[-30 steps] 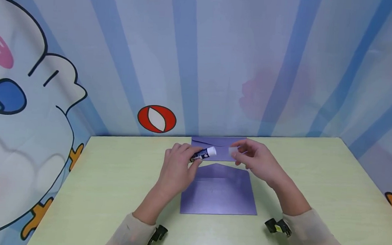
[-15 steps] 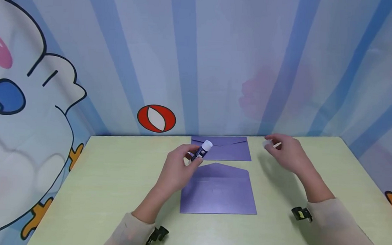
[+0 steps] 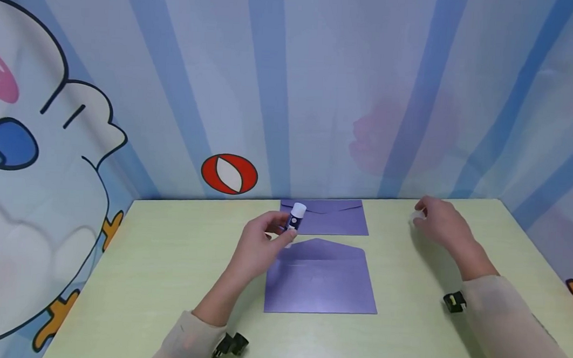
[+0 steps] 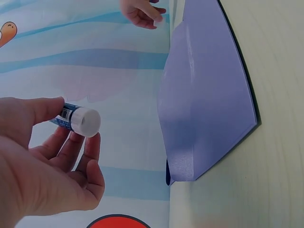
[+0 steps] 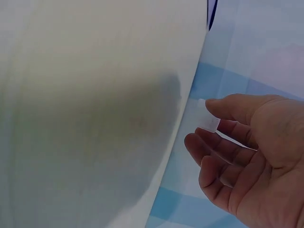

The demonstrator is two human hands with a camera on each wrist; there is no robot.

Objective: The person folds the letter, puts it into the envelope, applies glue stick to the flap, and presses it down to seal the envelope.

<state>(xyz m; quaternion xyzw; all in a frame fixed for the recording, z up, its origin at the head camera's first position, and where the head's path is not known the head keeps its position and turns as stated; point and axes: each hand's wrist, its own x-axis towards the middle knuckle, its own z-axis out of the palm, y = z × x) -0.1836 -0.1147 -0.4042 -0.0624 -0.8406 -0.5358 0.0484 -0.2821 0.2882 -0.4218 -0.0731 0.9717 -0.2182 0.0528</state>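
Note:
My left hand (image 3: 259, 244) pinches a glue stick (image 3: 295, 218) between thumb and fingers, dark blue label with white end up. In the left wrist view the white end of the glue stick (image 4: 85, 121) faces the camera. Just right of this hand lies an open purple envelope (image 3: 321, 283), its pointed flap spread away from me. Off to the right, my right hand (image 3: 443, 225) holds a small translucent white cap (image 5: 209, 119) between thumb and fingertips, over the far right part of the table.
A second purple envelope (image 3: 338, 220), flap folded down, lies behind the first at the table's back edge. The pale wooden table (image 3: 179, 271) meets a blue striped backdrop (image 3: 320, 94) there. Another printed panel borders the right side.
My right hand has moved away to the right with the cap, leaving the far envelope uncovered. In my left hand the glue stick has turned from slanting to nearly upright.

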